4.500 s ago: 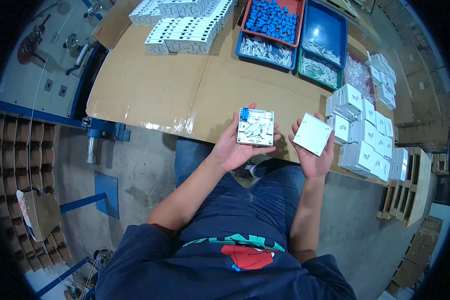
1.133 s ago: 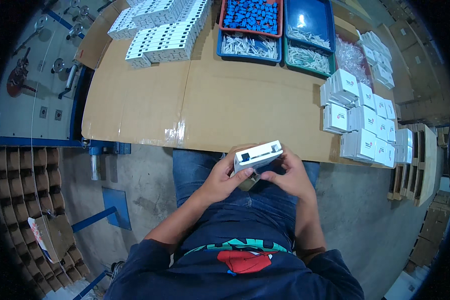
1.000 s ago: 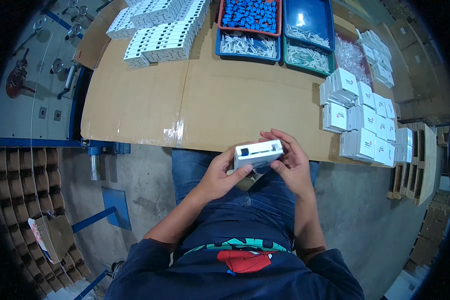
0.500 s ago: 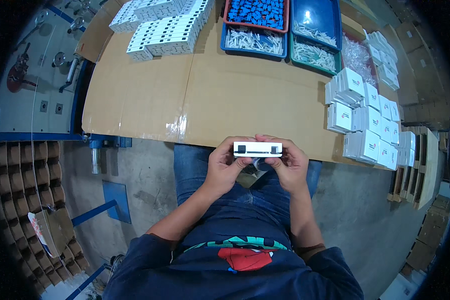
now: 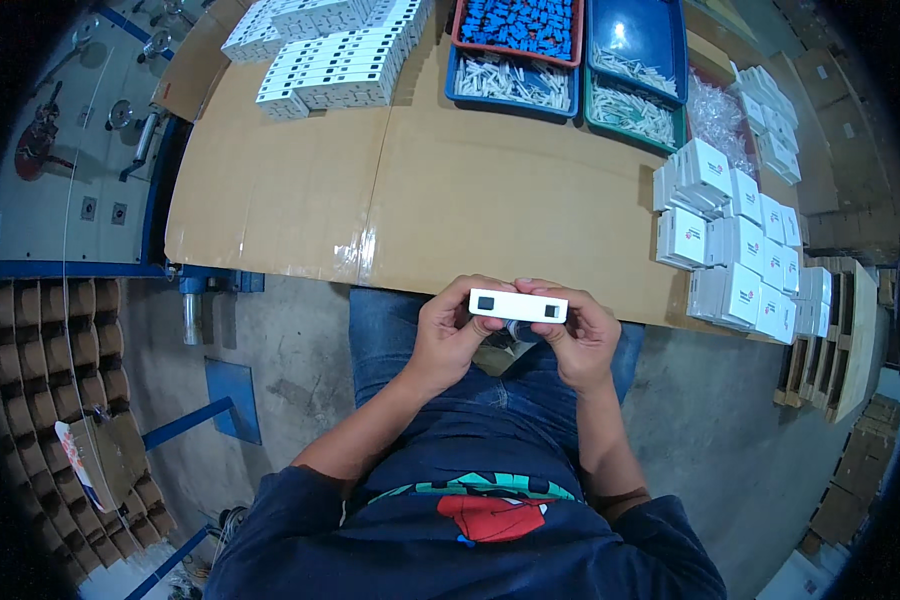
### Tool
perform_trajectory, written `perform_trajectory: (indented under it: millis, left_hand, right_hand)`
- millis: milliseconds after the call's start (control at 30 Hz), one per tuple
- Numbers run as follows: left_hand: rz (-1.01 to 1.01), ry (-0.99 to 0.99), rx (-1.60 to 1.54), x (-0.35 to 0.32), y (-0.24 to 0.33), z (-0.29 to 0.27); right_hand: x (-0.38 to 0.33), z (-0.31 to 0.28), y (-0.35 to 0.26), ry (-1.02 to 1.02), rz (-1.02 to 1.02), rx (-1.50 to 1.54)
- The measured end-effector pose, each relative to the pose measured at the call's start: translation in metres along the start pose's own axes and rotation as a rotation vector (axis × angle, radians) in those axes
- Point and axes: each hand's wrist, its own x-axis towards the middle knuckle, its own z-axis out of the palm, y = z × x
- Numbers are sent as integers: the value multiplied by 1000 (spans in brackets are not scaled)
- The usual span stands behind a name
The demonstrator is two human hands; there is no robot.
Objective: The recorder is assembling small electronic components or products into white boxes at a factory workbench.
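At the upper left of the frame, rows of flat white boxes (image 5: 335, 50) are stacked on the cardboard-covered table (image 5: 450, 210). Below the table's near edge, just left of centre, the left hand (image 5: 448, 335) is curled around the left end of a slim white box (image 5: 518, 305), thumb on the near side and fingers wrapped over the far side. The box is held level, edge-on to the camera, above the lap and just short of the table edge, with two small dark windows showing on its narrow face. Its right end is gripped by the right hand (image 5: 578, 338) in the same closed way; something dark is half hidden beneath the box between the hands and cannot be made out.

For this to be done well, the box is best kept square, with even pressure applied from both ends so that the thin card is not crushed.

Along the top centre, blue and green trays (image 5: 570, 50) of small parts are seen, and at the right, piles of square white cartons (image 5: 735, 250).
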Motion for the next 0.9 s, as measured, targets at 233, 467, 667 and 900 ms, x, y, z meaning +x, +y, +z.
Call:
perform_trajectory:
  millis: [233, 467, 667, 900]
  left_hand:
    - [-97, 37, 31, 9, -1, 0]
    - [-188, 41, 37, 13, -10, -5]
    - [-223, 27, 33, 22, -14, -8]
    - [-135, 258, 77, 31, -11, 18]
  right_hand:
    - [-2, -2, 15, 72, 154, 45]
    - [-1, -9, 18, 66, 198, 73]
    - [2, -8, 25, 104, 238, 50]
    - [5, 12, 30, 336, -2, -590]
